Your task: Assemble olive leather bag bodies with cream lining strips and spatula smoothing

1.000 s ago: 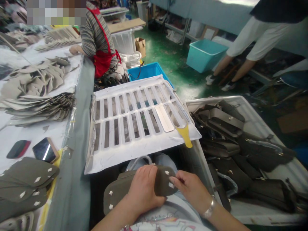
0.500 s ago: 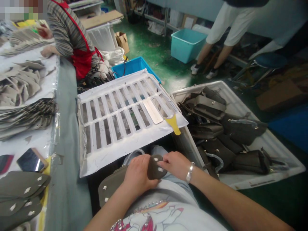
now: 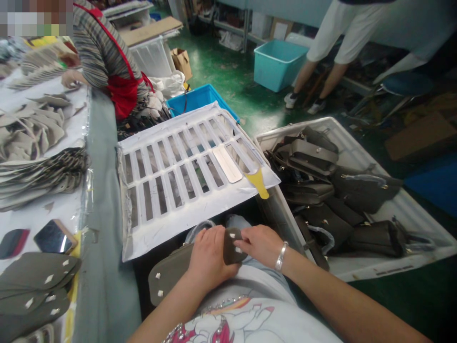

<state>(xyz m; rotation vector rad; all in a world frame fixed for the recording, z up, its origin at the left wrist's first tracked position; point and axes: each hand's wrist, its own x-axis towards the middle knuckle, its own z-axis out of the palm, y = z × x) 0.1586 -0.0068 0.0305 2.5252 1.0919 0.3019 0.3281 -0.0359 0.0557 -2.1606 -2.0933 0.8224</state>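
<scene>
Both hands grip an olive leather piece (image 3: 171,274) just below the white slotted template (image 3: 178,176): left hand (image 3: 210,259) clasping, right hand (image 3: 260,243) pinching.

Single head view, facing forward-down. Left hand (image 3: 210,257), right hand (image 3: 259,244) and olive piece (image 3: 168,276) close at 6 o'clock; white bin (image 3: 407,209) at 3, seemingly farther off.

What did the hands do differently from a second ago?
The left hand and right hand drew closer together, bending the olive-grey flat piece so less of its end shows between them. Both kept hold of it. The white slotted board and the dark bags stayed put.
</scene>
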